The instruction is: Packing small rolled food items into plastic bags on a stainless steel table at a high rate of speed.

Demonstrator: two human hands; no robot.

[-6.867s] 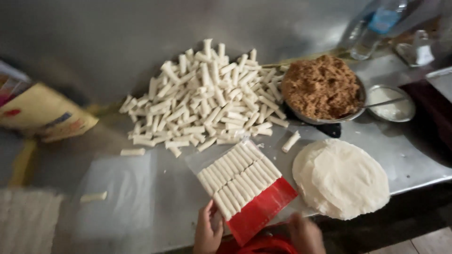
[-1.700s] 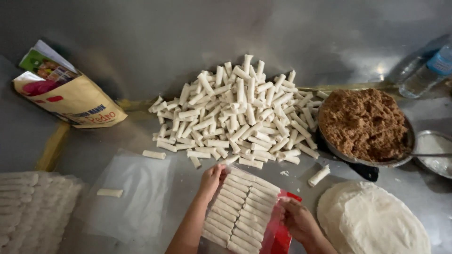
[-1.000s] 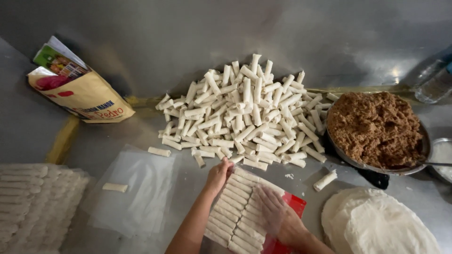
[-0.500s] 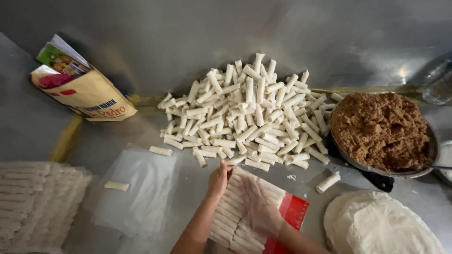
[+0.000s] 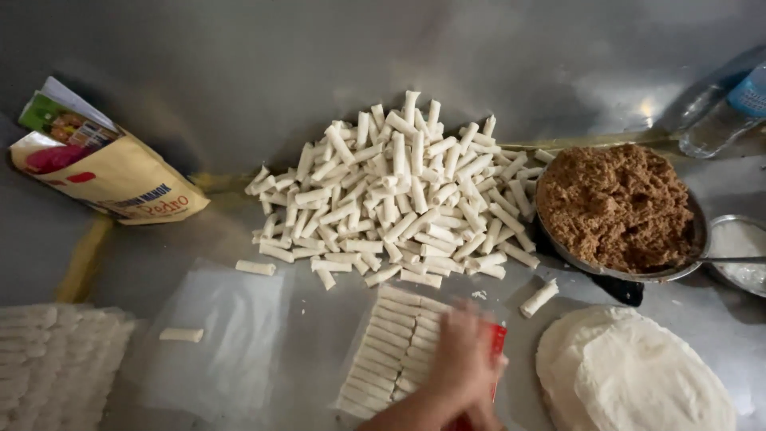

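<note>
A flat row of white rolled pastries (image 5: 391, 351) lies in clear wrap on the steel table, with a red card (image 5: 497, 339) at its right edge. Both my hands are blurred and close together over that right edge. My left hand (image 5: 463, 351) reaches in from the lower left and rests on the rolls. My right hand (image 5: 481, 405) shows only partly under it at the bottom edge. I cannot make out either grip. Behind the row sits a big heap of loose rolls (image 5: 399, 199).
A pan of brown filling (image 5: 618, 207) stands at the right, with a stack of round white wrappers (image 5: 638, 375) in front of it. Around them are a small metal bowl (image 5: 738, 247), a plastic bottle (image 5: 726, 108), a yellow paper bag (image 5: 104, 172), a clear plastic sheet (image 5: 223, 335) and packed rolls (image 5: 56, 359).
My left hand has moved right, from the row's top left corner to its right edge beside my right hand. The view has shifted a little to the left.
</note>
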